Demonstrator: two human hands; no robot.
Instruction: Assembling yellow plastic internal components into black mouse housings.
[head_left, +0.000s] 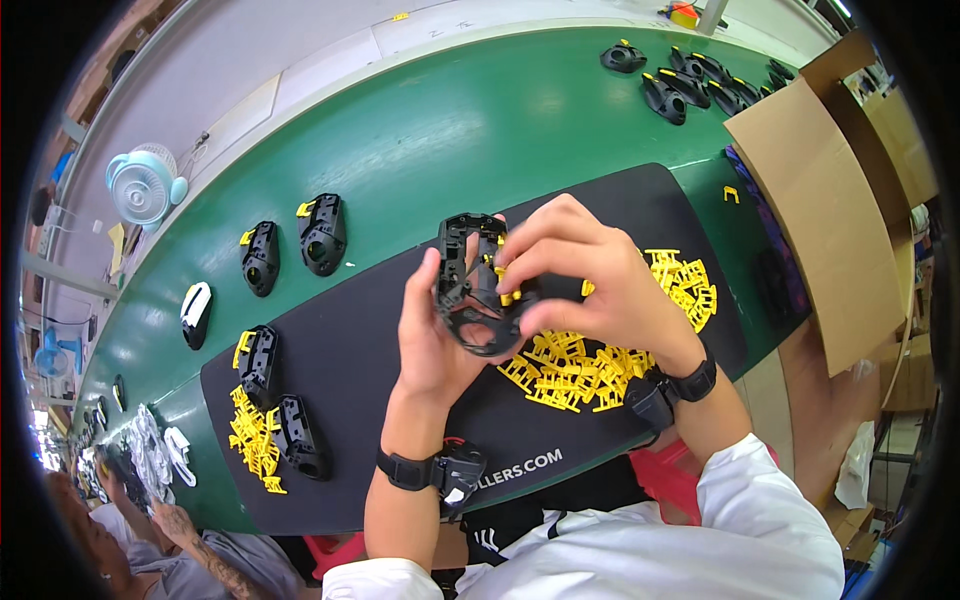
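Above the black mat, my left hand (437,350) grips a black plastic housing (452,262) with a large round opening at its near end. The housing's open inner side faces up. Yellow plastic pieces (508,297) show along its right edge. My right hand (595,268) has its fingers closed over that edge, at the yellow pieces, and partly hides them. Under and beside my right hand lies a heap of yellow plastic clips (575,380) on the mat, reaching to the right. Each of my wrists carries a black strap with a small device.
The black mat (560,440) lies on a green table (450,120). At left are more housings (258,362) and yellow clips (258,440). Several black shells (664,98) lie far right, near a cardboard box (800,210). Another person (180,540) works at lower left.
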